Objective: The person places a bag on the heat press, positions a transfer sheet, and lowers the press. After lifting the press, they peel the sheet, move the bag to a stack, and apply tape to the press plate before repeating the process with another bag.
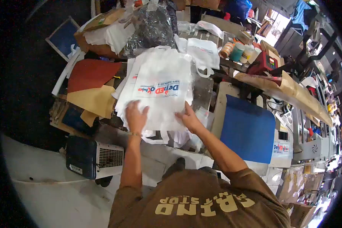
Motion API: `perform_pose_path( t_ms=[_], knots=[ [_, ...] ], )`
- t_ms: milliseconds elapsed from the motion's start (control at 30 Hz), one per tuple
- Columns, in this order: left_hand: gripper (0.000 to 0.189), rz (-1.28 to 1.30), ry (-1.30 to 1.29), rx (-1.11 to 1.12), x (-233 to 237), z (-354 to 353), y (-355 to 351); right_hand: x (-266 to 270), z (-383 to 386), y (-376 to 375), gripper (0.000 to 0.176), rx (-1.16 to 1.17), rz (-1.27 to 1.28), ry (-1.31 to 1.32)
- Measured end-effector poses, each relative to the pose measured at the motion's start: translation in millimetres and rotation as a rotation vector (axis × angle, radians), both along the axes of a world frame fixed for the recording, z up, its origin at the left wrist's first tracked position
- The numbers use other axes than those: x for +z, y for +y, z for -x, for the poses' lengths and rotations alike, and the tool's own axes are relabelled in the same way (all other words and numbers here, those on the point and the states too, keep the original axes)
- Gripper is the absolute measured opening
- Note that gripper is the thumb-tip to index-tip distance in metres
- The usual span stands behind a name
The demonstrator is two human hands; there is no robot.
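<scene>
A stack of white printed carry bags [161, 70] lies in front of me, with red and blue lettering on the top one. Loop handles [155, 141] stick out at the near edge. My left hand [136, 118] rests on the left near part of the stack, fingers apart and slightly blurred. On the right near edge lies my right hand [189, 118], thumb and forefinger spread against the top bag; its other fingers are partly hidden. More white bags [202, 51] lie just beyond the stack.
Right of the stack is a blue pad [247, 129] on a flat-bed machine. Behind stand several bottles [237, 52] and a red device [263, 64]. To the left are brown paper sheets [93, 99], a cardboard box [91, 41] and a grey-and-black appliance [95, 157] on the floor.
</scene>
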State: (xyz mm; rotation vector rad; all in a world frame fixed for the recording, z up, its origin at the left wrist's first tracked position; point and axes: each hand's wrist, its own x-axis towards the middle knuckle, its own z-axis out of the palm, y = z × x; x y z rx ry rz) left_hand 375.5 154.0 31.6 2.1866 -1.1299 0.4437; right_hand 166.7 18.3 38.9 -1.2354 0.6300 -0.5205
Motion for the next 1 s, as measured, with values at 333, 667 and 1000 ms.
perform_pose_path(
  t_ms=[333,667,1000],
  knots=[
    [0.071,-0.056,0.641,0.294,-75,10,96,43,105,43,0.080,0.119,0.029,-0.022],
    [0.029,0.060,1.426,-0.304,-13,194,91,53,281,55,0.071,0.305,0.159,0.033],
    [0.027,0.167,1.105,-0.707,-81,359,-66,-33,507,-9,0.063,-0.398,0.083,0.314]
  ],
)
